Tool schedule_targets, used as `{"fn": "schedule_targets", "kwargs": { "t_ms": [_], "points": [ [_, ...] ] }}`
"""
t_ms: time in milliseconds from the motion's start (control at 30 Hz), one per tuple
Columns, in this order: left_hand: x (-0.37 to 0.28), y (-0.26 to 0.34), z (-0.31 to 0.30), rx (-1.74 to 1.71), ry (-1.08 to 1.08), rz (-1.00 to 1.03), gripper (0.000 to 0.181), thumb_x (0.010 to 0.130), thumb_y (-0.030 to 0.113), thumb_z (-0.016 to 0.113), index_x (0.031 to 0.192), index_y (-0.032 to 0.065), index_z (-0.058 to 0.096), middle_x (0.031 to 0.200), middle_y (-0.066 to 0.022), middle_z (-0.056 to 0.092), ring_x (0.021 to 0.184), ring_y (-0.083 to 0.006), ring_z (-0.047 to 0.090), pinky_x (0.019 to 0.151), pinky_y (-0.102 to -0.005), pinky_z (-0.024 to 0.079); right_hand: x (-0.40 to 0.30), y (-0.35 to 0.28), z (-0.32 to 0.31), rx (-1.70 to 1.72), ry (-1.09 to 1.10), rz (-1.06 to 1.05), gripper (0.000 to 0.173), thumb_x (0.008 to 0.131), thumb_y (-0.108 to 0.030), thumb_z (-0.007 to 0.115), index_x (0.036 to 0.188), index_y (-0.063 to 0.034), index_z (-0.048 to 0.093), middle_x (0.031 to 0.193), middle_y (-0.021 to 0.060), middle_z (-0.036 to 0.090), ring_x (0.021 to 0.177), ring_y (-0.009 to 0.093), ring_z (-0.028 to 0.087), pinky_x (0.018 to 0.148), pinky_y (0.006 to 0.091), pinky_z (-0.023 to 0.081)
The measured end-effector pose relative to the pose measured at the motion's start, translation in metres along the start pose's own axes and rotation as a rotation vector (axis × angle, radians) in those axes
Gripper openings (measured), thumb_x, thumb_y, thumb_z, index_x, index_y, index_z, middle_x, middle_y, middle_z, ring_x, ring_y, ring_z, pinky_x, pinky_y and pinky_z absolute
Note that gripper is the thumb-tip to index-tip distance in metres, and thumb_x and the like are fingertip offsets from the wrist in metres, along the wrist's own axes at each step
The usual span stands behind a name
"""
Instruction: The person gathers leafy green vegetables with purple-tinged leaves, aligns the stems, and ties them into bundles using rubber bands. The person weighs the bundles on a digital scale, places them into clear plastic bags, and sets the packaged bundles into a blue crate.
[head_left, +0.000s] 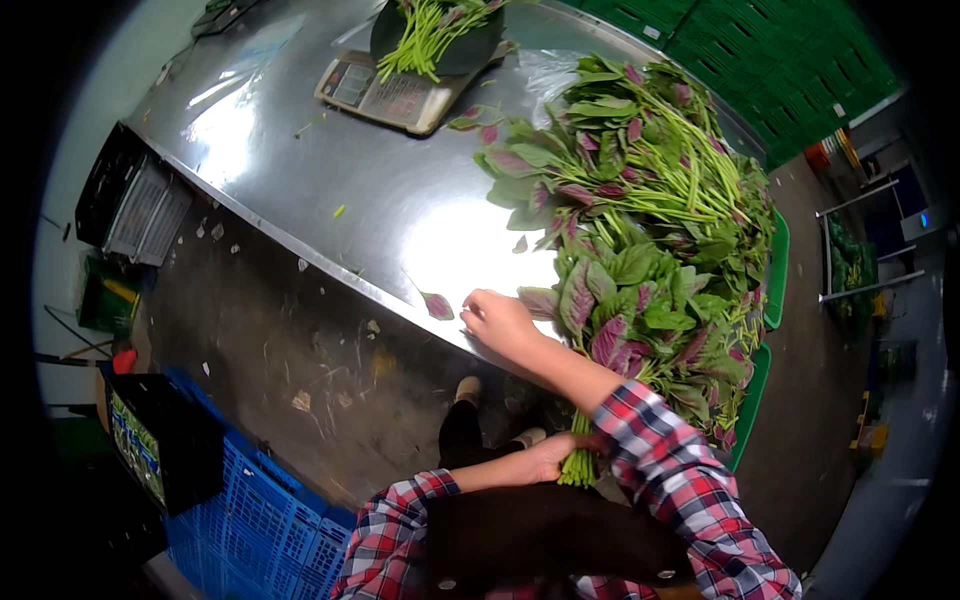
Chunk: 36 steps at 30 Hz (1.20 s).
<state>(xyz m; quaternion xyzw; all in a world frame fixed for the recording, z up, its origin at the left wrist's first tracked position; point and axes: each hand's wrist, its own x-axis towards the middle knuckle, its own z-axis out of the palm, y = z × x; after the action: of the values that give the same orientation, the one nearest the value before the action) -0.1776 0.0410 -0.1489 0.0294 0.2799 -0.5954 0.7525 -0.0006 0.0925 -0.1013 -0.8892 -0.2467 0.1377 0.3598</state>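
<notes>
My left hand (556, 456) grips the green stems of a bunch of red-and-green amaranth (619, 315) close to my apron. The leafy top of this bunch points away from me, over the table's edge. My right hand (495, 321) is above the near edge of the steel table (337, 247), its fingers loosely curled and slightly apart, with nothing visible in them. A loose amaranth leaf (437, 306) lies just left of its fingertips, not touching them. Beyond the held bunch, a large heap of amaranth (660, 165) covers the table's right side.
A digital scale (390, 94) carries more amaranth (420, 41) on its dark pan. Clear plastic (544, 71) lies beside the heap. Green crates (772, 52) stand behind the table, with green tray edges (754, 405) at right. Blue crates (255, 517) stand at lower left on the littered floor.
</notes>
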Motion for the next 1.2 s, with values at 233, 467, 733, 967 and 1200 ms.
{"fn": "schedule_targets", "kwargs": {
  "t_ms": [233, 467, 733, 967, 1200],
  "points": [
    [-0.022, 0.013, 0.004, -0.089, -0.036, -0.045, 0.03, 0.086, 0.015, 0.057, 0.112, -0.0004, 0.053, 0.102, -0.0156, 0.063, 0.093, -0.0268, 0.063, 0.082, -0.044, 0.052, 0.024, 0.011, 0.035, -0.012, -0.074, 0.055, 0.017, 0.079, -0.018, 0.059, 0.078, -0.0006, 0.056, 0.079, 0.0162, 0.059, 0.069, 0.033, 0.059, 0.064, 0.0401, 0.047],
    [-0.033, 0.024, 0.02, 0.269, 0.097, 0.011, 0.033, 0.082, 0.007, 0.057, 0.112, -0.0014, 0.049, 0.1, -0.0131, 0.06, 0.089, -0.0286, 0.063, 0.077, -0.0454, 0.053, -0.137, 0.016, -0.139, 0.495, 0.487, 0.242, 0.009, 0.081, -0.008, 0.062, 0.089, -0.0043, 0.062, 0.08, 0.0006, 0.059, 0.065, 0.006, 0.053, 0.057, 0.0204, 0.044],
    [-0.029, 0.028, 0.03, 0.311, 0.079, -0.031, 0.044, 0.079, 0.006, 0.056, 0.121, 0.0057, 0.044, 0.09, -0.01, 0.056, 0.078, -0.0233, 0.057, 0.076, -0.0434, 0.05, -0.368, 0.086, -0.143, 0.325, 0.618, 0.848, 0.03, 0.087, -0.021, 0.056, 0.107, 0.0019, 0.057, 0.095, 0.0093, 0.062, 0.076, 0.015, 0.06, 0.07, 0.0268, 0.048],
    [-0.034, 0.027, 0.04, 0.742, -0.029, 0.019, 0.029, 0.076, 0.006, 0.059, 0.104, -0.0036, 0.054, 0.088, -0.0119, 0.061, 0.081, -0.0225, 0.061, 0.077, -0.037, 0.051, -0.31, 0.057, -0.036, 1.094, 0.383, 0.547, 0.051, 0.09, -0.032, 0.056, 0.124, 0.0033, 0.046, 0.114, 0.0111, 0.057, 0.105, 0.017, 0.054, 0.09, 0.0277, 0.042],
    [-0.069, -0.012, 0.051, 0.767, 0.081, 0.113, 0.025, 0.078, 0.003, 0.064, 0.101, -0.0005, 0.055, 0.091, -0.0098, 0.061, 0.089, -0.0239, 0.062, 0.08, -0.0341, 0.049, -0.277, 0.045, -0.037, 1.619, 0.39, 0.323, 0.058, 0.085, -0.04, 0.061, 0.125, -0.0019, 0.041, 0.115, 0.0071, 0.051, 0.106, 0.018, 0.049, 0.092, 0.0322, 0.038]
  ]
}}
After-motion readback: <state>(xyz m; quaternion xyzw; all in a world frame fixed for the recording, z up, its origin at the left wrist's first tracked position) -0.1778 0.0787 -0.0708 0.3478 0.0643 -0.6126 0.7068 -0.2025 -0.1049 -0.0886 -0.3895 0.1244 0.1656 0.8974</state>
